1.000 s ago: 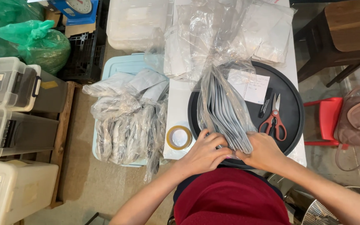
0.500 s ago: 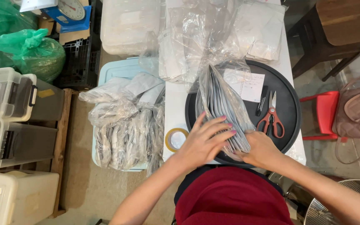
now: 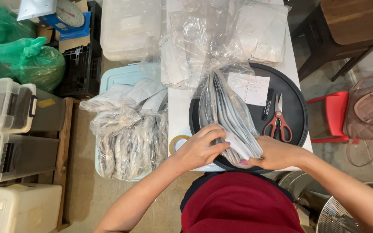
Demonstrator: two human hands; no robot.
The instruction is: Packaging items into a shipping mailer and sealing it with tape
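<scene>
Both hands grip one clear bag of grey packets (image 3: 227, 114) on the round black tray (image 3: 296, 108): left hand (image 3: 201, 146) closed over its near edge, right hand (image 3: 275, 153) pinching the corner. Scissors (image 3: 278, 123) lie just beside, tape roll (image 3: 177, 143) near the tabletop (image 3: 178, 103) edge.

The round tray (image 3: 296, 108) is black. The scissors (image 3: 278, 121) have red handles. The flat packets (image 3: 229, 116) are grey, in a clear bag. The tape roll (image 3: 175, 143) is yellowish. The stool (image 3: 335, 116) is red, the tied bag (image 3: 31, 62) green, and the quilted handbag (image 3: 370, 110) brownish.
</scene>
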